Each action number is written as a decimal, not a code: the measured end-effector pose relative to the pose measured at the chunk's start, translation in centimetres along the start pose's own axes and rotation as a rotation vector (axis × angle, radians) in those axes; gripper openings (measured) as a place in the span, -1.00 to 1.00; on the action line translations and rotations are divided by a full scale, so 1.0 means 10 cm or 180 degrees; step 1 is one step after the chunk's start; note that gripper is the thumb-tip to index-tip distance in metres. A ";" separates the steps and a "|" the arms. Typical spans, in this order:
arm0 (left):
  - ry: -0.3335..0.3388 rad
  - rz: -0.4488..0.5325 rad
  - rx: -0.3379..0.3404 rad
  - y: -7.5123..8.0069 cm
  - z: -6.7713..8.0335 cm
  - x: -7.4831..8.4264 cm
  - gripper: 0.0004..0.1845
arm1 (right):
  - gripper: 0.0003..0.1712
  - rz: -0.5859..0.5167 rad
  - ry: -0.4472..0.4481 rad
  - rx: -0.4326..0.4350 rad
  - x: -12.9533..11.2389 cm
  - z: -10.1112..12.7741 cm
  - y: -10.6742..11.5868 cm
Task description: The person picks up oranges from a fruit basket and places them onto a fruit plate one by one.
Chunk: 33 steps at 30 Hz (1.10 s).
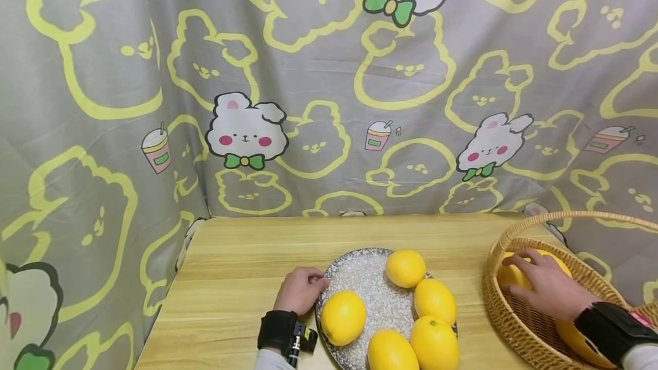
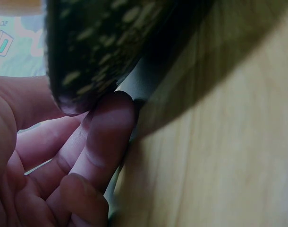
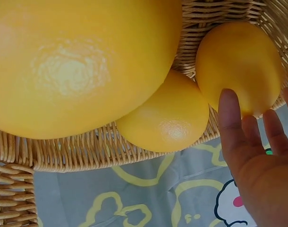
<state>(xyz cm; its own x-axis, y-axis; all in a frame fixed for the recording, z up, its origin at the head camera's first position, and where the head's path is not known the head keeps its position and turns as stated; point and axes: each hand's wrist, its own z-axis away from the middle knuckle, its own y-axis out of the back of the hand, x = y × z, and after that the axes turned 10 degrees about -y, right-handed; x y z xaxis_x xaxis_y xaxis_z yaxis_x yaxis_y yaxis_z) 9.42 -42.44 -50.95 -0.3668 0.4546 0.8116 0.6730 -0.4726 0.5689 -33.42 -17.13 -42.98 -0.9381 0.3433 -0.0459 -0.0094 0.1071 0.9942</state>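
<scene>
My left hand [image 1: 302, 290] grips the left rim of a round speckled grey plate [image 1: 354, 273]; in the left wrist view, the plate's dark edge [image 2: 97, 61] sits between thumb and fingers. Several yellow citrus fruits lie on it, one [image 1: 343, 317] near that hand, the others along the right side and front. My right hand [image 1: 552, 284] reaches into a wicker basket [image 1: 506, 324], over a yellow citrus fruit [image 1: 510, 276] at its far end. In the right wrist view, extended fingers and thumb overlap the lower edge of that fruit [image 3: 238, 61].
Other yellow fruits [image 3: 167, 118] lie in the basket, whose tall handle [image 1: 581, 214] arches over it. The wooden table [image 1: 247, 244] ends at a grey curtain [image 1: 319, 73] with cartoon prints, which hangs behind and along both sides.
</scene>
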 end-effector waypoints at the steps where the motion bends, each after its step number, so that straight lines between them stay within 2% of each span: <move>1: 0.0004 -0.0005 0.0001 0.00 0.00 0.00 -0.72 | -0.49 0.0013 -0.0008 -0.0003 0.00 -0.01 0.00; 10: 0.0027 0.0011 -0.0008 0.00 -0.01 0.00 -0.73 | -0.37 0.0044 -0.0138 -0.0041 0.00 -0.05 -0.05; 23: -0.0003 0.0008 -0.0006 0.00 -0.01 -0.02 -0.71 | -0.31 -0.0014 -0.0160 0.0003 0.05 -0.10 -0.16; 28: -0.0002 -0.0003 -0.0005 0.00 -0.02 -0.02 -0.72 | -0.29 -0.0048 -0.0167 0.0095 0.07 -0.12 -0.24; 33: 0.0003 0.0013 -0.0011 0.00 -0.02 -0.01 -0.73 | -0.28 -0.0181 -0.0162 0.0317 0.10 -0.13 -0.33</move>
<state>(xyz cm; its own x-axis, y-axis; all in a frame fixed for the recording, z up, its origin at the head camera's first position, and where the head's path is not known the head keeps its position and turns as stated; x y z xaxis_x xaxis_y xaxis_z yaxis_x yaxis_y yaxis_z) 9.34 -42.59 -51.03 -0.3647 0.4520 0.8141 0.6723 -0.4771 0.5661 -34.78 -18.34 -46.14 -0.9183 0.3806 -0.1092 -0.0253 0.2189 0.9754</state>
